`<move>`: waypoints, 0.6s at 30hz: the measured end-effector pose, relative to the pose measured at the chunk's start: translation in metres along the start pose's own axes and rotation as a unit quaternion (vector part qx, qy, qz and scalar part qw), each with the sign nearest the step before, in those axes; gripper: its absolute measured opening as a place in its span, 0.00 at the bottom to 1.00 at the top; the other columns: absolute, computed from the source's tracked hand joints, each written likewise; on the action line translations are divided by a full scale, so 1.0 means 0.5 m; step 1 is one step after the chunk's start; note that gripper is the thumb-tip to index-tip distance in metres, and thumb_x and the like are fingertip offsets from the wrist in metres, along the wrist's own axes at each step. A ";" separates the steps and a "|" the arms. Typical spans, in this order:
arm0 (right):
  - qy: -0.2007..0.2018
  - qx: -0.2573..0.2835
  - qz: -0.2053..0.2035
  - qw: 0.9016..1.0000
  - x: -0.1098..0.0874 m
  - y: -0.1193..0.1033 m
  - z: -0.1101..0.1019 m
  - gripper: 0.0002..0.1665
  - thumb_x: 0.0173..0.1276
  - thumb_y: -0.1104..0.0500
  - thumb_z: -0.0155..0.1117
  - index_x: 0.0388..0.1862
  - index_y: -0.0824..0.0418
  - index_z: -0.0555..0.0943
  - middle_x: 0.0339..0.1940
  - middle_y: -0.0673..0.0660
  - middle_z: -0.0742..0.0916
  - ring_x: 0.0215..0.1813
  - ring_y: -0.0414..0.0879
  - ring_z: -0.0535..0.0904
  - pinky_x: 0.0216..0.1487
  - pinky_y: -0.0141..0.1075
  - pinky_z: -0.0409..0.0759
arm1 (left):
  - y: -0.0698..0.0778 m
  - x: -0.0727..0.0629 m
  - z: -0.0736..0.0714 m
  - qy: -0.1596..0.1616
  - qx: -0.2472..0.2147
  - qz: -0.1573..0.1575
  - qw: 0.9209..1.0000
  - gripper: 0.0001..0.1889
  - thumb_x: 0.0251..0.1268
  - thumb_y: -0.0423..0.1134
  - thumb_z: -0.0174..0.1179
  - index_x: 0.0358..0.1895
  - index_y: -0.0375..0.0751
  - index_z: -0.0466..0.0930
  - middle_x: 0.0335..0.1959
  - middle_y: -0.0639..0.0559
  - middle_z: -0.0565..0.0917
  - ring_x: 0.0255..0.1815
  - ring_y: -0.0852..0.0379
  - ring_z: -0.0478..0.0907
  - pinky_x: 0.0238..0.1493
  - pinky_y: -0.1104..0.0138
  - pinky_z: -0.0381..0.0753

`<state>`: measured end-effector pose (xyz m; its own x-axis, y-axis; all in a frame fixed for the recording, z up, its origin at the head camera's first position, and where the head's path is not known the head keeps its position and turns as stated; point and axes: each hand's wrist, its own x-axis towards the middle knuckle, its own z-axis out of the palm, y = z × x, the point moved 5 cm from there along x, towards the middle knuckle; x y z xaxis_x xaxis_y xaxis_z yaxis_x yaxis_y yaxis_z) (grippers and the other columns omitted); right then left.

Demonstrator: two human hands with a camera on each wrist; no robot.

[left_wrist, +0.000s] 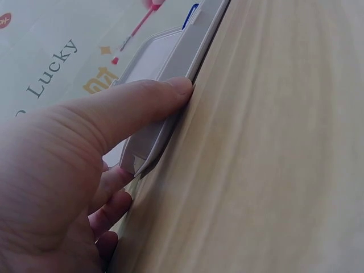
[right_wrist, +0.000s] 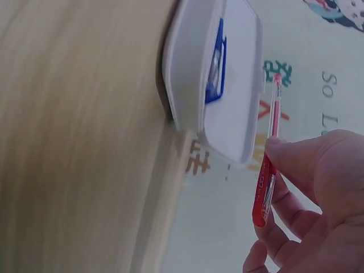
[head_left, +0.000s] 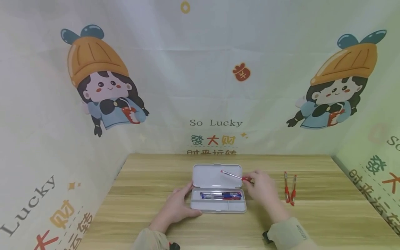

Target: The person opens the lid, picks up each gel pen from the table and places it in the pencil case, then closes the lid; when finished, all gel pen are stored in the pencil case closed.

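Note:
A light grey pencil case lies with its lid folded back on the table. Several pens, blue and red, lie in its rear compartment; the front compartments hold nothing visible. My left hand holds the case at its left end, the thumb along the front wall and the fingers around the left side. Over the lid's right edge, my right hand pinches a red gel pen between thumb and fingers. The pen's clear barrel points left across the lid, and its red cap end is at the hand.
Two more red pens lie side by side on the wooden table, right of my right hand. A printed cloth with cartoon figures and lettering hangs behind the table and along both sides.

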<state>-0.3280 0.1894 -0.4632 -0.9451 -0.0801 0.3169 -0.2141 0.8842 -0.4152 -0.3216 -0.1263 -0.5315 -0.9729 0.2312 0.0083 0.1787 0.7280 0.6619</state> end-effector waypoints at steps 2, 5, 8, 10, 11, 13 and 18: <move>-0.009 -0.004 -0.016 1.000 0.000 -0.015 0.014 0.07 0.72 0.57 0.77 0.47 0.54 0.94 0.50 0.60 0.92 0.52 0.60 0.88 0.55 0.61 0.86 | 0.000 0.000 0.002 -0.001 -0.002 -0.002 1.000 0.67 0.42 0.58 0.90 0.89 0.50 0.62 0.77 0.36 0.78 0.72 0.37 0.75 0.73 0.37 0.78; -0.020 -0.008 -0.038 0.999 0.002 -0.036 0.033 0.05 0.71 0.57 0.78 0.44 0.52 0.94 0.49 0.58 0.93 0.54 0.60 0.88 0.58 0.62 0.84 | -0.001 0.000 0.003 0.001 -0.003 -0.001 1.000 0.67 0.42 0.57 0.90 0.89 0.50 0.62 0.76 0.36 0.78 0.72 0.37 0.75 0.73 0.37 0.78; -0.031 -0.012 -0.045 0.998 0.002 -0.051 0.050 0.04 0.71 0.57 0.78 0.43 0.51 0.94 0.46 0.56 0.92 0.53 0.58 0.87 0.57 0.60 0.84 | 0.001 -0.001 0.004 -0.001 -0.001 0.003 1.000 0.67 0.41 0.57 0.90 0.89 0.49 0.62 0.76 0.38 0.78 0.71 0.39 0.75 0.72 0.37 0.79; -0.037 -0.016 -0.053 0.998 0.003 -0.060 0.058 0.05 0.70 0.57 0.79 0.43 0.51 0.95 0.44 0.54 0.91 0.51 0.56 0.86 0.55 0.57 0.84 | 0.001 -0.002 0.004 -0.003 -0.001 0.002 1.000 0.67 0.41 0.58 0.90 0.89 0.49 0.62 0.76 0.38 0.79 0.71 0.39 0.75 0.72 0.38 0.79; -0.041 -0.018 -0.054 0.998 0.004 -0.064 0.063 0.05 0.70 0.57 0.79 0.43 0.51 0.95 0.44 0.53 0.90 0.51 0.55 0.86 0.55 0.56 0.84 | 0.002 -0.003 0.004 -0.003 -0.001 0.001 1.000 0.67 0.41 0.58 0.89 0.89 0.50 0.61 0.77 0.39 0.79 0.71 0.39 0.75 0.72 0.37 0.79; -0.050 -0.019 -0.063 0.997 0.006 -0.073 0.068 0.05 0.70 0.57 0.79 0.44 0.51 0.95 0.42 0.52 0.90 0.50 0.53 0.85 0.54 0.55 0.84 | 0.002 -0.003 0.003 -0.002 -0.001 0.000 1.000 0.67 0.41 0.58 0.89 0.89 0.49 0.61 0.77 0.39 0.78 0.71 0.39 0.75 0.72 0.37 0.78; -0.066 -0.026 -0.083 0.994 0.013 -0.095 0.079 0.05 0.70 0.57 0.80 0.43 0.51 0.95 0.41 0.51 0.89 0.49 0.52 0.83 0.52 0.53 0.82 | 0.003 -0.001 -0.001 0.000 -0.004 0.003 1.000 0.67 0.41 0.57 0.89 0.89 0.48 0.62 0.76 0.37 0.79 0.72 0.38 0.75 0.73 0.37 0.78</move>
<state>-0.3338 0.1289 -0.4753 -0.9229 -0.2829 0.2610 -0.3595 0.8760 -0.3216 -0.3207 -0.1256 -0.5304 -0.9719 0.2352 0.0114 0.1824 0.7213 0.6682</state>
